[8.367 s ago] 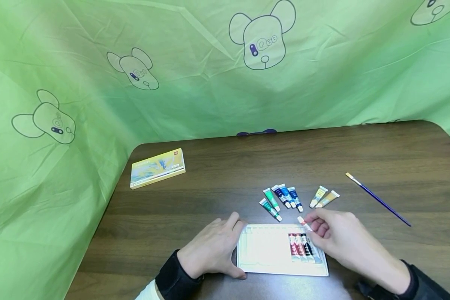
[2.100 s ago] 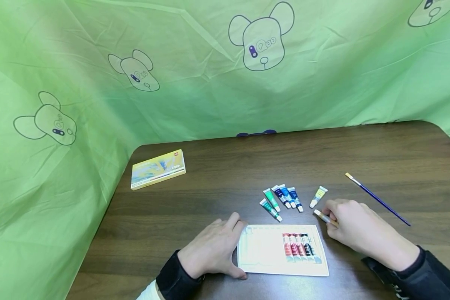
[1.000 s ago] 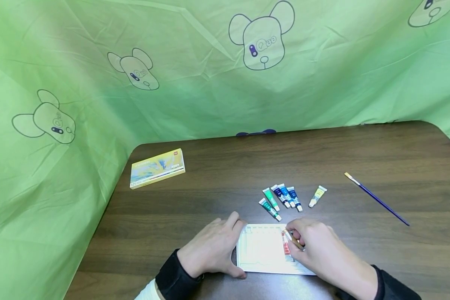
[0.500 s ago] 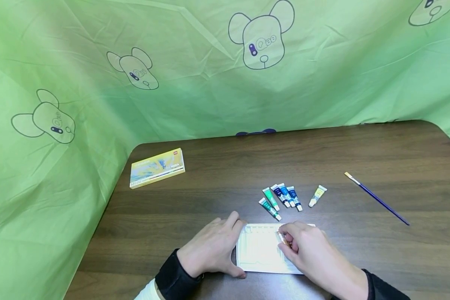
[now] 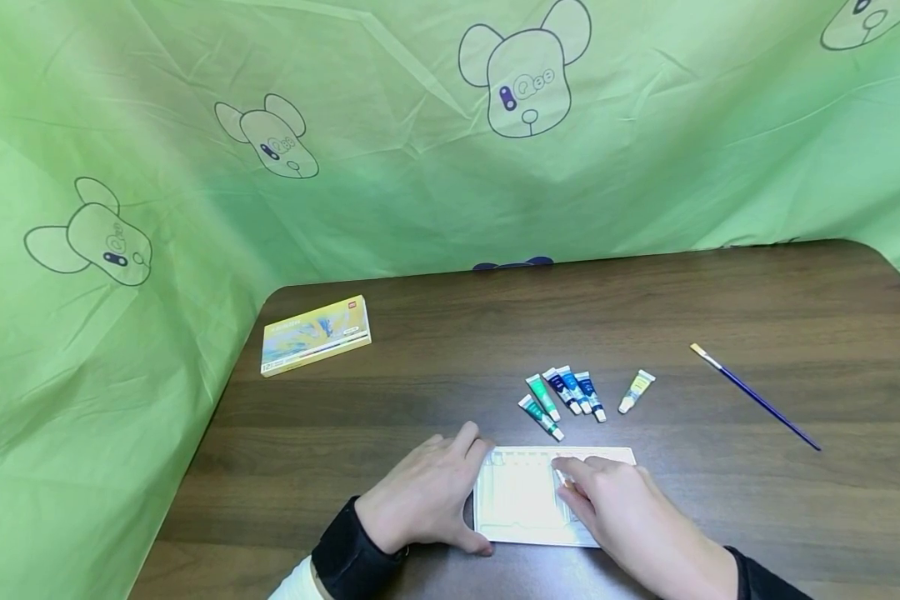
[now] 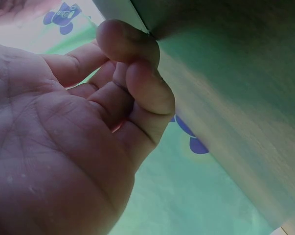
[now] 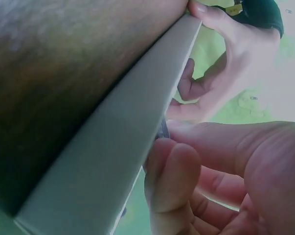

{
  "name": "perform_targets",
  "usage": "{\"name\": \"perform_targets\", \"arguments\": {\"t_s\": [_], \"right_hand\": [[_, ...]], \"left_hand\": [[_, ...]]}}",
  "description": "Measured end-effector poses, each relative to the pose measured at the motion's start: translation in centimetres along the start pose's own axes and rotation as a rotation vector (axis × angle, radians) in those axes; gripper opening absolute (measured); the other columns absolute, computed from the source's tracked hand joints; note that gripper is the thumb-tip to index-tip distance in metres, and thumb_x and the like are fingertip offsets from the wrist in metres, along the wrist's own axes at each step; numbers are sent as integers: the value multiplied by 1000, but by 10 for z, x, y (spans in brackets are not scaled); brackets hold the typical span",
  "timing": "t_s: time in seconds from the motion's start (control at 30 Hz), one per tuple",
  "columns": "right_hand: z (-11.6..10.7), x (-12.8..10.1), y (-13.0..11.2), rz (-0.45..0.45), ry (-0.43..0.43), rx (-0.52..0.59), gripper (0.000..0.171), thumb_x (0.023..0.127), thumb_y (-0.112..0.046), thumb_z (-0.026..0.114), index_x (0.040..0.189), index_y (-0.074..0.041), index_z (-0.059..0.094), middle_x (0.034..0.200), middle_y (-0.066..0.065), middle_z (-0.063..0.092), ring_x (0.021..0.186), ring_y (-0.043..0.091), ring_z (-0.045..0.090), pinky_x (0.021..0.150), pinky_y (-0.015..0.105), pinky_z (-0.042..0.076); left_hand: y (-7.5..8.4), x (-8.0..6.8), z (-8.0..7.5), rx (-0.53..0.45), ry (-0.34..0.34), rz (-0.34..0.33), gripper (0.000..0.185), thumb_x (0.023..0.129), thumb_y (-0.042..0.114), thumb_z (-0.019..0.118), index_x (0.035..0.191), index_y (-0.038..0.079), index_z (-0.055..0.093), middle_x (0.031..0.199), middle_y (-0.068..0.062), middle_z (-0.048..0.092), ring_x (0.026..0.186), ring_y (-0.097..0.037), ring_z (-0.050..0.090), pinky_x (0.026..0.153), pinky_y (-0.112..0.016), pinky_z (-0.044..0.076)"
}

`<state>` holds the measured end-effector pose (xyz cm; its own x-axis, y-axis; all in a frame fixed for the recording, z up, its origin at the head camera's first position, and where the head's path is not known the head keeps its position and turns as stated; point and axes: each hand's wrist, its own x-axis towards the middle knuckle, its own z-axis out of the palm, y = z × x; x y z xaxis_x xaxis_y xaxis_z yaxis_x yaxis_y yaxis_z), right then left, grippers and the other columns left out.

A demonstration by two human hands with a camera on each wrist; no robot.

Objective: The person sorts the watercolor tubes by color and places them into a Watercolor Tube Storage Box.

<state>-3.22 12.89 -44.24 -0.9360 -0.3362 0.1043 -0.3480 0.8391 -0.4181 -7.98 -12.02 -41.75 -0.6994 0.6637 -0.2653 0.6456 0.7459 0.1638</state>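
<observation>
While left hand [image 5: 423, 500] steadies flat white plastic tray [image 5: 517, 504]; right hand [image 5: 622, 517] pinches slim paint tube [image 5: 564, 479].

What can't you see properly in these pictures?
- Tubes already in the white tray: head view, the right hand covers them.
- Tube in that hand's grip: only its tip peeks out, colour unclear.
- Writing on the yellow box: too small.
- Labels on the loose tubes: too small.
- Left hand fingertips: left wrist view is blurred and too close.
</observation>
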Motion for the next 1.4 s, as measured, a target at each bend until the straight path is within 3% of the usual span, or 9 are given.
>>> {"name": "perform_targets", "arguments": {"t_s": [0.13,0.37,0.8,1.03,1.4], "right_hand": [[-1,0,0,32,-83,3,19,93,-18,80,111,-15,77,99,-6,80,87,6,74,77,31,61],[-4,4,-1,76,-209,4,28,90,-19,83,116,-9,77,105,0,79,91,13,73,84,37,62],[-8,2,1,-32,-212,-193,37,89,-30,84,122,-14,76,99,-4,68,82,8,61,75,32,61],[-11,4,2,-71,-200,-237,37,88,-34,84,121,-20,75,89,-8,61,73,6,52,61,27,50],[-9,11,1,-38,-274,-222,39,88,-34,84,122,-15,76,98,0,69,81,12,62,70,37,61]], "left_hand": [[0,0,0,3,5,1,100,68,67,91,144,14,54,114,4,51,90,-8,49,90,-25,48],[1,0,0,10,9,4,100,67,67,91,144,14,54,115,4,51,90,-7,49,89,-25,48],[1,1,-1,-8,-14,-13,100,68,67,91,145,15,53,115,5,51,91,-8,48,89,-24,47],[2,0,-1,10,12,-2,99,67,67,91,142,15,54,115,5,51,90,-7,49,87,-23,47],[3,1,-1,-3,-8,-13,100,68,66,91,144,14,53,115,4,51,91,-8,50,92,-26,48]]}}
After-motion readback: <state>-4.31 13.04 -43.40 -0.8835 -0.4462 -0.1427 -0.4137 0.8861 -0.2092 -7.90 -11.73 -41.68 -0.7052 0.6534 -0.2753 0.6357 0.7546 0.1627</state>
